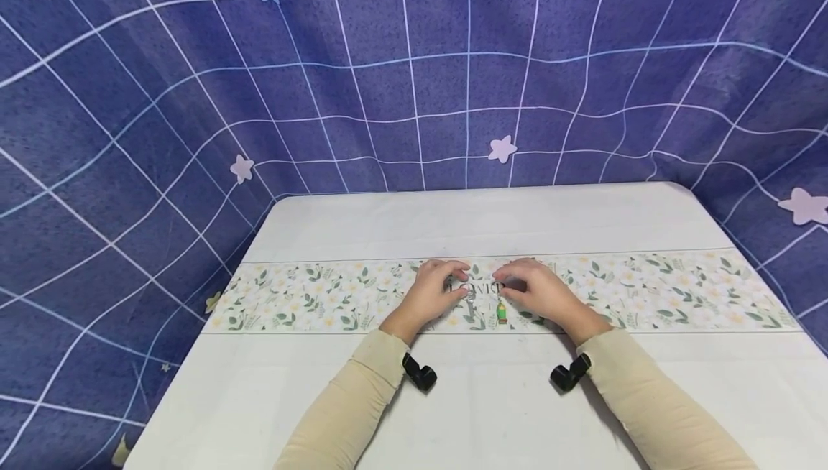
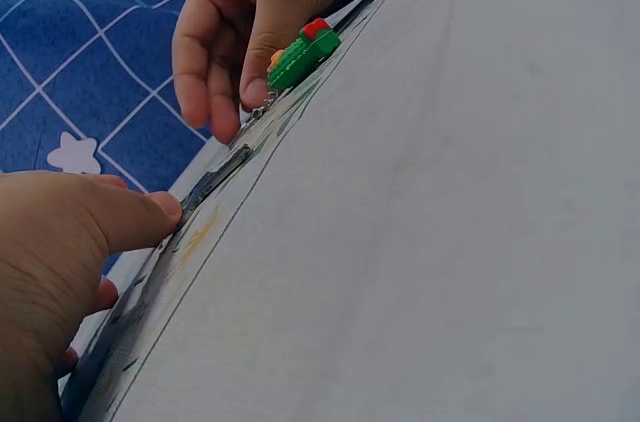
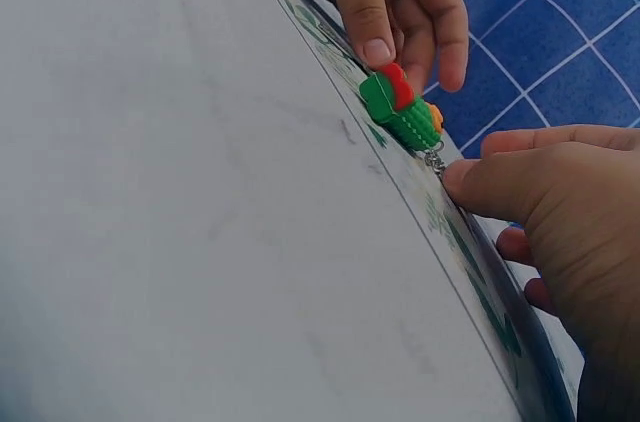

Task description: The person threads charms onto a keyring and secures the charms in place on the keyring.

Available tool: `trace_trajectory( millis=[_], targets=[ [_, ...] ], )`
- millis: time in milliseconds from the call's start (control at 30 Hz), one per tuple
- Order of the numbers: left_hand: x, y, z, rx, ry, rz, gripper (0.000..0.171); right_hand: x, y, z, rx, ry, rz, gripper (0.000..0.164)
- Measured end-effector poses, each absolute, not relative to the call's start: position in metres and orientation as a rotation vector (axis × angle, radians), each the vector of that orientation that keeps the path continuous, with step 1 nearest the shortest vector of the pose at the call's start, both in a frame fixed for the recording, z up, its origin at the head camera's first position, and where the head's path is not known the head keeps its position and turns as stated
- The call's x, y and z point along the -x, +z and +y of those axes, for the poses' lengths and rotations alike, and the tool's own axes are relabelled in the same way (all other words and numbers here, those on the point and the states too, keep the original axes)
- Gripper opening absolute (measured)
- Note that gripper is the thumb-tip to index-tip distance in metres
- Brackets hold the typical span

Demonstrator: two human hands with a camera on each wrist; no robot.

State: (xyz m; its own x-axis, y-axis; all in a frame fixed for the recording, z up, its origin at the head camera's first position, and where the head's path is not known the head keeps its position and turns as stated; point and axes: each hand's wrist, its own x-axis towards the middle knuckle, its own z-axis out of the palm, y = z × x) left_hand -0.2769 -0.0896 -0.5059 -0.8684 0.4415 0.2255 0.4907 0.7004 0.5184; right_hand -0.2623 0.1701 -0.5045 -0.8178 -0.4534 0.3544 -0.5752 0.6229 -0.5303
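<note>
While the green cactus charm [image 1: 502, 314] lies near and left of the closer right hand [image 1: 537, 289], long axis running near to far, its chain [image 3: 433, 159] reaches that thumb. Left of it, a key [image 1: 471, 303] sits beside the left hand [image 1: 435, 289]. Both hands curve inward, flanking these things on the floral runner [image 1: 621, 297]; whether either pinches, I cannot tell.

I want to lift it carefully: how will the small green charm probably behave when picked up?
The green charm looks solid and moulded, so probably it keeps its shape. Its linked chain should bend freely, so the charm may swing.
</note>
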Motion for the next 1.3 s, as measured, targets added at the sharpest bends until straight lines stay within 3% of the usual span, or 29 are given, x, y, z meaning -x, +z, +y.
trace_trajectory(
  millis=[467, 1300],
  targets=[
    [0.278, -0.507, -0.089, 0.823, -1.031, -2.743, 0.042, 0.263, -0.507, 0.169, -0.950, 0.952, -2.589, 0.028],
    [0.279, -0.508, -0.089, 0.771, -1.163, -2.723, 0.039, 0.263, -0.504, 0.162, -0.876, 1.098, -2.596, 0.028]
  ],
)
